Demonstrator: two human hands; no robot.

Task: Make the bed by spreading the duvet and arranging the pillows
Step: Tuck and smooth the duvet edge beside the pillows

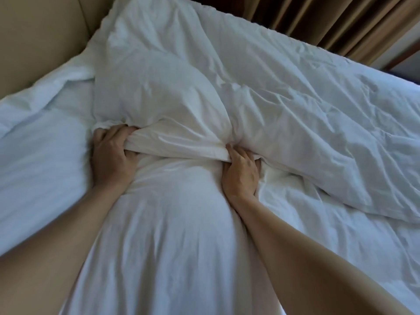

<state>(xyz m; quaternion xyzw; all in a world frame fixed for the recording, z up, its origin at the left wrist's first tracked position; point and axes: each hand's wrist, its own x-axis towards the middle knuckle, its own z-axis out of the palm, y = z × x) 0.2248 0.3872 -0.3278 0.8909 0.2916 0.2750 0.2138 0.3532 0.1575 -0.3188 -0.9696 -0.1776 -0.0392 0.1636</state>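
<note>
A tan padded headboard [38,42] rises at the upper left, and brown pleated curtains [329,21] hang beyond the bed's far side. The rumpled white cotton duvet [306,123] lies heaped across the white-sheeted bed [34,151]. The left hand [111,153] and right hand [241,171] each have a closed grip on its bunched near edge.

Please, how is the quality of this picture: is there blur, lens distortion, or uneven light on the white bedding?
Head view: wide-angle distortion stretches both forearms at the bottom edge; the left hand and right hand, gripping the white pillow, look fairly sharp; soft daylight with a bluish cast on the duvet, dimmer toward the curtain; no glare, only gentle shadows in the folds.
</note>
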